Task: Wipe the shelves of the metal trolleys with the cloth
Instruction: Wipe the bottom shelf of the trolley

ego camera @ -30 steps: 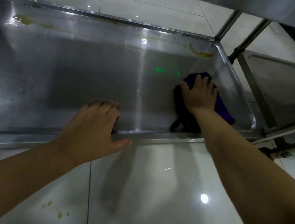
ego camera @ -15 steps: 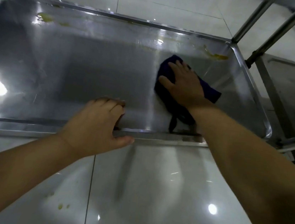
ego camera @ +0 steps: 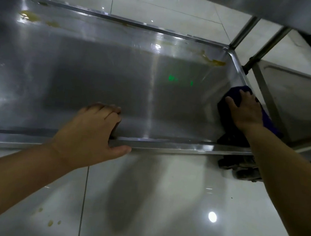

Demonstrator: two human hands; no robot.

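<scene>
The low metal trolley shelf [ego camera: 176, 145] fills the upper half of the view, shiny and rimmed. My left hand [ego camera: 90, 133] grips its near rim, fingers curled over the edge and thumb under it. My right hand [ego camera: 246, 109] lies flat with spread fingers on the dark purple cloth [ego camera: 269, 122], pressing it against the shelf's right end beside the side rim. Much of the cloth is hidden under my hand. Yellow-brown stains sit along the far edge, one stain [ego camera: 29, 16] at the left and another stain [ego camera: 214, 60] near the right corner.
A second trolley shelf [ego camera: 300, 92] stands just to the right, past two upright posts [ego camera: 241, 33]. An upper shelf overhangs at the top right. A dark caster [ego camera: 242, 168] sits under the near right corner. Glossy white floor tiles carry small yellow drops [ego camera: 50, 222].
My right hand has slid the cloth from the middle-right of the shelf out to its right end. My left hand has stayed on the near rim.
</scene>
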